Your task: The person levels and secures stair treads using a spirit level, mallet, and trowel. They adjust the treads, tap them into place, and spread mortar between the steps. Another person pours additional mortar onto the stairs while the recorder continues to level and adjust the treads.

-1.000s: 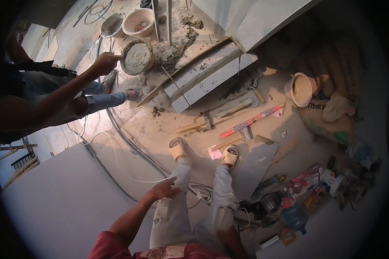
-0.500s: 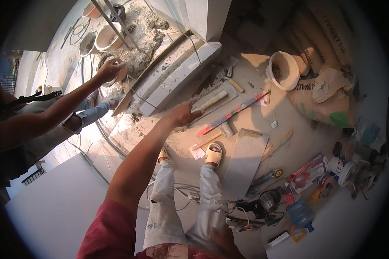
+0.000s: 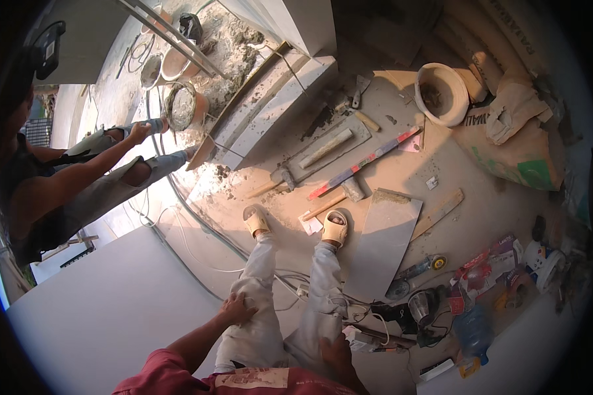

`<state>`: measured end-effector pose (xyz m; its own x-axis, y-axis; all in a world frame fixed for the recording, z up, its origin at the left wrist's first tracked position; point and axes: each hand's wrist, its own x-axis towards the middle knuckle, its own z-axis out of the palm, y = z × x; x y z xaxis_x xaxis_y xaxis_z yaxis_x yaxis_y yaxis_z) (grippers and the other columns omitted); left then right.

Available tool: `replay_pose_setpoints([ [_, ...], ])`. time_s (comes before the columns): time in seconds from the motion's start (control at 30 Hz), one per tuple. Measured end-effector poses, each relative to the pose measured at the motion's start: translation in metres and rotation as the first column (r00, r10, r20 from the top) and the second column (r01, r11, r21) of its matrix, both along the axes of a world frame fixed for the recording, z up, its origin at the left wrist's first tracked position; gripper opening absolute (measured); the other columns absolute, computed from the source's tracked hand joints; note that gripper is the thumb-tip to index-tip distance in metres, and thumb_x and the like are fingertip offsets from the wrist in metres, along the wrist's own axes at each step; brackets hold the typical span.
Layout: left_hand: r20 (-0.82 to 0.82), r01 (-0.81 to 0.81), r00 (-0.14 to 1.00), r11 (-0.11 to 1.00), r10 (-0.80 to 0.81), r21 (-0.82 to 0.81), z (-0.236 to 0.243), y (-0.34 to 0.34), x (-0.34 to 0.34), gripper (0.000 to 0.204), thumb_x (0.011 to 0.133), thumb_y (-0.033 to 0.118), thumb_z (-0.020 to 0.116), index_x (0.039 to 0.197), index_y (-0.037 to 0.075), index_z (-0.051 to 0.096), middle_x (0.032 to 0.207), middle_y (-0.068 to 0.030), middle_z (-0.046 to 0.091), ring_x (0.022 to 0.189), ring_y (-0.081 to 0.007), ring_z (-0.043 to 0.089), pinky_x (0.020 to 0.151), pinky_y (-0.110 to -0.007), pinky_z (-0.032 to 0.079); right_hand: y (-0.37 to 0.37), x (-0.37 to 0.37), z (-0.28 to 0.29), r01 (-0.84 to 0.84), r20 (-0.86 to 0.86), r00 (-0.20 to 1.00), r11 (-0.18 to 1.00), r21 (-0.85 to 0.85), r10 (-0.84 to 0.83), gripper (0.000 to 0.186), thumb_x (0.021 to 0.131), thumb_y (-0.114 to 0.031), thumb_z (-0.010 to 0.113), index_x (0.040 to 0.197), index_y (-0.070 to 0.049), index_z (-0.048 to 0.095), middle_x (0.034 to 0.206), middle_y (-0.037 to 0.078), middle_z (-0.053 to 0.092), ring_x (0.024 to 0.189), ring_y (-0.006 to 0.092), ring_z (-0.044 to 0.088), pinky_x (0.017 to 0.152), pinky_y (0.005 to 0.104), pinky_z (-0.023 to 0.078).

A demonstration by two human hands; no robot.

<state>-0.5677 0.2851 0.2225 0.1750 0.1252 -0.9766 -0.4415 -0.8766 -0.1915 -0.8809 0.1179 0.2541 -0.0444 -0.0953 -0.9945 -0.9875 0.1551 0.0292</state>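
Observation:
My left hand [image 3: 237, 308] rests on the left leg of my dusty light trousers [image 3: 260, 280], fingers apart and holding nothing. My right hand [image 3: 336, 352] lies low against my right thigh in shadow, fingers loosely open with nothing visible in them. Beyond my cream sandals [image 3: 334, 229] lie a grey board [image 3: 382, 230], a red level [image 3: 349, 171], hammers [image 3: 353, 189] with wooden handles, and a float [image 3: 326, 148] with a pale handle.
A co-worker [image 3: 79, 191] sits at left, hand near a mortar bucket [image 3: 186, 105]. A concrete step [image 3: 277, 112] with a formwork board is ahead. Sacks [image 3: 507, 164], a basin [image 3: 441, 92], a grinder [image 3: 422, 266] and a water jug [image 3: 471, 332] crowd the right. Cables [image 3: 197, 224] cross the floor.
My left hand reached forward toward the tools half a second ago and is now back on my left leg. The co-worker's hand has drawn back and down from the bucket. The view has shifted.

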Motion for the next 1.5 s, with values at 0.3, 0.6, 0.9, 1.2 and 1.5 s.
replay_pose_setpoints([
  [0.3, 0.007, -0.442, 0.897, 0.893, 0.443, 0.08, -0.007, 0.025, -0.038, 0.135, 0.072, 0.076, 0.069, 0.15, -0.019, 0.012, 0.141, -0.0363, 0.048, 0.133, -0.0429, 0.05, 0.111, -0.039, 0.04, -0.014, -0.002, -0.009, -0.126, -0.007, 0.992, 0.99, 0.057, 0.127, 0.079, 0.087, -0.049, 0.062, 0.133, 0.012, 0.044, 0.126, 0.038, 0.056, 0.118, 0.0498, 0.057, 0.102, 0.051, 0.046],
  [0.6, -0.065, -0.53, 0.848, 0.838, 0.527, -0.128, -0.055, 0.075, -0.06, 0.111, 0.068, 0.072, 0.076, 0.139, -0.008, 0.048, 0.137, -0.032, 0.054, 0.128, -0.0376, 0.055, 0.107, -0.04, 0.043, -0.024, 0.021, -0.018, -0.322, 0.031, 0.946, 0.946, -0.034, 0.323, 0.078, 0.089, -0.055, 0.057, 0.129, 0.011, 0.049, 0.126, 0.036, 0.057, 0.119, 0.049, 0.057, 0.103, 0.0515, 0.044],
  [0.9, -0.022, -0.579, 0.805, 0.778, 0.592, -0.244, -0.054, 0.098, -0.066, 0.089, 0.081, 0.068, 0.067, 0.129, -0.006, 0.059, 0.13, -0.0347, 0.056, 0.124, -0.0423, 0.056, 0.103, -0.043, 0.046, -0.009, 0.042, -0.037, -0.593, -0.019, 0.805, 0.805, -0.03, 0.593, 0.078, 0.093, -0.058, 0.048, 0.127, 0.012, 0.054, 0.125, 0.037, 0.058, 0.118, 0.0495, 0.058, 0.102, 0.0513, 0.046],
  [1.2, -0.049, -0.704, 0.702, 0.682, 0.71, -0.201, -0.07, 0.137, -0.076, 0.091, 0.09, 0.067, 0.053, 0.123, -0.018, 0.056, 0.13, -0.038, 0.054, 0.124, -0.0456, 0.056, 0.102, -0.047, 0.046, 0.009, 0.093, -0.026, -0.708, -0.049, 0.706, 0.705, -0.045, 0.706, 0.075, 0.096, -0.056, 0.045, 0.125, 0.012, 0.057, 0.122, 0.037, 0.06, 0.119, 0.0494, 0.058, 0.102, 0.0512, 0.045],
  [1.5, -0.059, -0.796, 0.601, 0.59, 0.797, -0.135, -0.067, 0.155, -0.065, 0.097, 0.091, 0.068, 0.05, 0.13, -0.02, 0.044, 0.129, -0.0385, 0.054, 0.123, -0.0462, 0.056, 0.101, -0.048, 0.047, 0.019, 0.128, -0.027, -0.803, -0.144, 0.591, 0.596, -0.011, 0.794, 0.073, 0.097, -0.055, 0.047, 0.119, 0.013, 0.06, 0.121, 0.038, 0.06, 0.118, 0.0499, 0.058, 0.102, 0.0513, 0.044],
])
